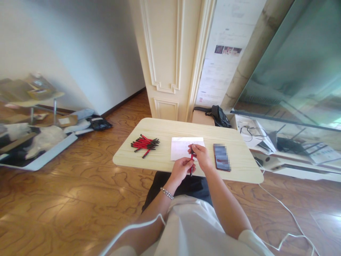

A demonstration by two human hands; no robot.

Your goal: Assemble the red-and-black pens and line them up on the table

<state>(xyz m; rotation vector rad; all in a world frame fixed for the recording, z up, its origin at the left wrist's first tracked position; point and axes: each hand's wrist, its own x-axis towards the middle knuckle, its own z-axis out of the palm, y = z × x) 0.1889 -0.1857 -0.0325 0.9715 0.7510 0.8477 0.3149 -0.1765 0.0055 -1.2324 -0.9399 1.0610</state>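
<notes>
Both my hands hold one red and black pen (191, 160) upright over the near edge of a small light wooden table (160, 161). My left hand (182, 169) is closed around the pen's lower part. My right hand (201, 156) pinches its upper part. Just behind my hands lies a white sheet of paper (182, 145). A pile of several more red and black pens (144, 143) lies on the table's left part.
A phone (221, 157) lies face up to the right of my hands. A black bag (220, 116) sits behind the table by a cream door. A white cable (282, 206) trails across the wooden floor at right. Clutter and a low shelf stand at far left.
</notes>
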